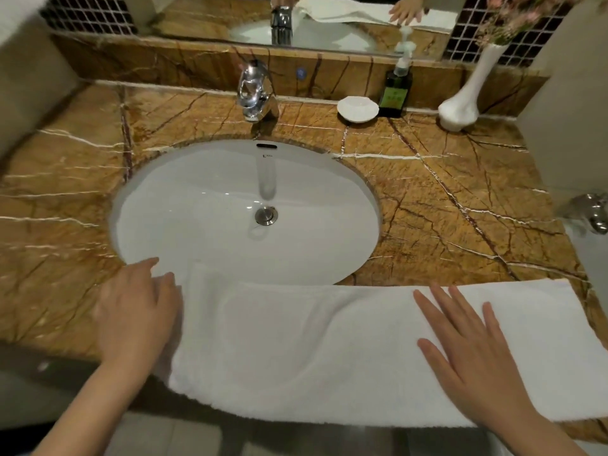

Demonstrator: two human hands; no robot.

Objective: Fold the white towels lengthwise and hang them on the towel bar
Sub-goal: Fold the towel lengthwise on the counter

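Note:
A white towel lies folded into a long strip along the front edge of the brown marble counter; its left part sags over the near rim of the sink. My left hand rests on the towel's left end, fingers slightly bent over its edge. My right hand lies flat on the towel's right half with fingers straight and spread. No towel bar shows in this view.
A chrome tap stands behind the sink. To its right are a white dish, a dark soap bottle and a white vase. A mirror runs along the back. A metal fitting sticks out at the right wall.

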